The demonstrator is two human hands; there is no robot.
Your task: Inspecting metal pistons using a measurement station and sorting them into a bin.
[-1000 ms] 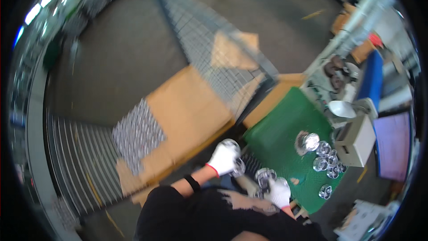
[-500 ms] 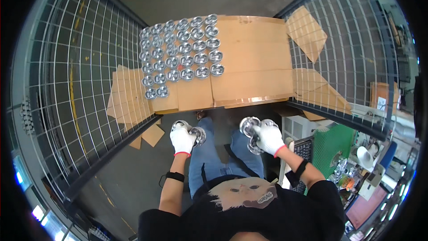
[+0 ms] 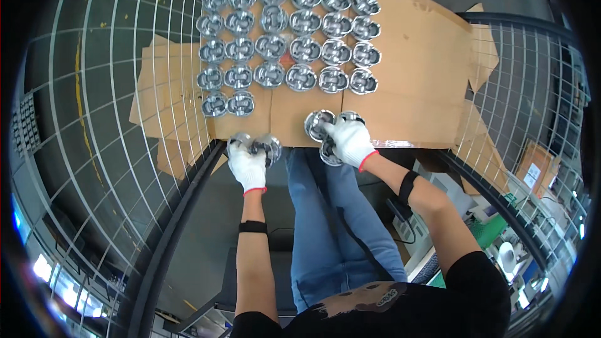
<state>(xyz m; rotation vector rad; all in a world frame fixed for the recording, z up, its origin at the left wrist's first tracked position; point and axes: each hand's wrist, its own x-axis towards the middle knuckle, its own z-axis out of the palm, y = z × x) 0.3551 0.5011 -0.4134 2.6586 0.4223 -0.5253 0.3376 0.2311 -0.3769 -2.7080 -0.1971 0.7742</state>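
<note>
My left hand [image 3: 248, 168], in a white knit glove, is closed around two shiny metal pistons [image 3: 269, 148] at the near edge of a cardboard sheet [image 3: 422, 78]. Farther right, my gloved right hand [image 3: 351, 143] grips a cluster of three pistons [image 3: 318, 125], held over the sheet's front part. Rows of similar pistons [image 3: 305, 49] cover the left and middle of the cardboard, open undersides up. The nearest row has just two pistons [image 3: 240, 103], at its left end, beyond my left hand.
Wire mesh side panels [image 3: 150, 94] with dark frames flank the cardboard on both sides. Loose cardboard pieces [image 3: 172, 81] show through the left mesh. At the lower right are a green surface [image 3: 491, 231] and a wooden box [image 3: 535, 166].
Both hands, still gripping their pistons, have moved forward from in front of my legs to the cardboard's near edge. The view has come closer to the rows.
</note>
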